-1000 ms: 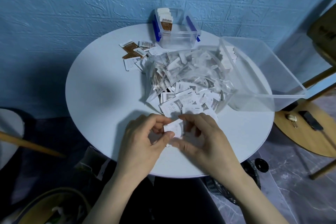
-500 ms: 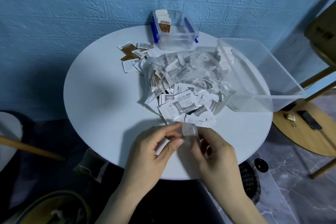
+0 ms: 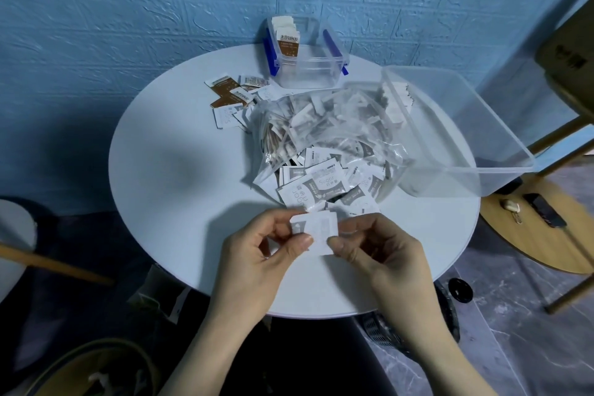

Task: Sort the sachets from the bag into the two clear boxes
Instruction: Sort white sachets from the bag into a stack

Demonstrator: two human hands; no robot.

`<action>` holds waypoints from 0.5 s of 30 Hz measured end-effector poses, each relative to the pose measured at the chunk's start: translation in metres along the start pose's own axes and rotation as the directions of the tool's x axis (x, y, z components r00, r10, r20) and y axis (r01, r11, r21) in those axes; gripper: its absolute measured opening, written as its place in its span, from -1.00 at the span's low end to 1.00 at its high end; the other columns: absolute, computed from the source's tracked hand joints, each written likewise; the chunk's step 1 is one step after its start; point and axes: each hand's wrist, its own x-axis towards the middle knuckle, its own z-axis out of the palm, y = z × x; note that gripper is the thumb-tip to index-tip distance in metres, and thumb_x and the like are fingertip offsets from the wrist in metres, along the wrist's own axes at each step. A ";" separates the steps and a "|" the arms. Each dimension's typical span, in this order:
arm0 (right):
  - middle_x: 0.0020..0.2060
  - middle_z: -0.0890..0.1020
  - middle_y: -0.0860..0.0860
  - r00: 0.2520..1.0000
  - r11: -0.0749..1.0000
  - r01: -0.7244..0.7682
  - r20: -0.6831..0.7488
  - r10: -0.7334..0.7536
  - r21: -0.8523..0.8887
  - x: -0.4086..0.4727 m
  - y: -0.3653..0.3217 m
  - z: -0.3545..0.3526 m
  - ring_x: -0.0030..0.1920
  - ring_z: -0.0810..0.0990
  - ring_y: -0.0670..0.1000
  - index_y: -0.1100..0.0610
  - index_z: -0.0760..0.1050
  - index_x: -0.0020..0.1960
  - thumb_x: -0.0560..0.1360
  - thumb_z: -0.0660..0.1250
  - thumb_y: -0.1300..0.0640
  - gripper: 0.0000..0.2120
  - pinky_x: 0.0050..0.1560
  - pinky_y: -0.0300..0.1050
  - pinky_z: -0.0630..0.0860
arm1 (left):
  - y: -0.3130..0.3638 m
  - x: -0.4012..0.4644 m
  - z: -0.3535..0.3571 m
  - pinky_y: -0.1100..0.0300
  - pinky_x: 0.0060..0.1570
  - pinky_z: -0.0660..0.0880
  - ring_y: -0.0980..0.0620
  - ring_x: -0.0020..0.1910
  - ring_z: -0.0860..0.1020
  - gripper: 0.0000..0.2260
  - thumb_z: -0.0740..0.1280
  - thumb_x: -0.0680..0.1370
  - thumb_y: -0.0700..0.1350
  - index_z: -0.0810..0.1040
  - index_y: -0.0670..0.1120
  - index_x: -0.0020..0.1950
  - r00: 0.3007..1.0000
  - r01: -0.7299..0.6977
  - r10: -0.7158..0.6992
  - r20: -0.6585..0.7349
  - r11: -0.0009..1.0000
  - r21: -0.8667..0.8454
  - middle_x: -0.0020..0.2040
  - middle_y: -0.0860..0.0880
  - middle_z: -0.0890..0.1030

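Pinching a small stack of white sachets (image 3: 316, 231) between them at the desk's (image 3: 180, 202) near edge, the left hand (image 3: 257, 254) and right hand (image 3: 382, 254) look mid-sort, squaring same-kind packets. Next move, I'd judge: carry them past the spilling bag (image 3: 328, 125) to the large clear box (image 3: 456, 135) at the right edge, or the small clear box (image 3: 305, 51) at the far edge.

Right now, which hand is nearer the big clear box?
Right. The right hand sits below and left of the big clear box, across the table's front. The left hand lies further left; both pinch the white sachets.
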 end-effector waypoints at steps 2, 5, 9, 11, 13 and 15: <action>-0.29 0.60 -0.11 0.993 0.957 0.063 -0.081 -0.089 -0.282 0.006 0.006 -0.009 -0.41 0.38 -0.13 0.00 0.59 -0.12 0.32 0.52 0.05 -0.82 -0.30 -0.27 0.35 | 0.000 0.002 -0.006 0.15 -0.09 0.52 0.01 -0.20 0.63 -0.77 0.55 0.34 -0.08 0.67 0.04 -0.03 1.000 0.009 -0.009 -0.024 1.000 -0.013 -0.16 -0.02 0.71; -0.08 0.52 -0.17 0.977 0.796 0.120 -0.070 -0.200 -0.594 0.015 0.010 -0.022 -0.29 0.44 -0.11 -0.03 0.56 0.04 0.29 0.56 -0.01 -0.65 -0.25 -0.18 0.40 | 0.000 0.003 -0.013 0.11 -0.04 0.53 0.03 -0.18 0.64 -0.77 0.46 0.33 -0.14 0.64 -0.01 -0.03 0.999 0.024 -0.024 -0.031 0.999 -0.025 -0.16 -0.01 0.71; 0.01 0.43 -0.14 0.985 0.732 0.122 -0.007 -0.170 -0.671 0.024 0.012 -0.025 -0.21 0.40 -0.27 -0.04 0.52 0.23 0.26 0.55 -0.12 -0.43 -0.18 -0.19 0.40 | -0.001 0.003 -0.011 0.15 -0.10 0.50 -0.15 -0.21 0.60 -0.73 0.47 0.30 -0.09 0.65 0.11 -0.02 1.000 0.021 -0.021 -0.019 1.000 0.004 -0.22 -0.11 0.68; 0.01 0.43 -0.14 0.983 0.721 0.136 0.004 -0.182 -0.679 0.027 0.012 -0.024 -0.19 0.40 -0.29 -0.05 0.52 0.23 0.25 0.56 -0.12 -0.42 -0.18 -0.20 0.39 | -0.003 0.003 -0.010 0.29 -0.17 0.48 -0.09 -0.26 0.58 -0.70 0.50 0.31 -0.14 0.63 0.17 -0.03 0.999 0.021 -0.020 -0.033 0.999 0.026 -0.24 -0.15 0.65; 0.01 0.45 -0.14 0.982 0.729 0.152 0.017 -0.189 -0.668 0.029 0.013 -0.023 -0.17 0.41 -0.31 -0.06 0.54 0.17 0.25 0.57 -0.09 -0.48 -0.20 -0.24 0.35 | -0.006 0.004 -0.010 0.31 -0.19 0.47 -0.09 -0.27 0.58 -0.65 0.52 0.35 -0.24 0.63 0.20 -0.05 0.999 0.023 -0.021 -0.039 0.998 0.058 -0.25 -0.13 0.64; 0.01 0.46 -0.13 0.982 0.746 0.155 0.018 -0.188 -0.648 0.029 0.014 -0.022 -0.17 0.42 -0.32 -0.04 0.55 0.09 0.24 0.58 -0.05 -0.54 -0.21 -0.25 0.34 | -0.008 0.004 -0.010 0.29 -0.20 0.47 -0.10 -0.29 0.57 -0.63 0.52 0.37 -0.28 0.62 0.20 -0.05 0.999 0.023 -0.019 -0.042 0.995 0.095 -0.26 -0.11 0.64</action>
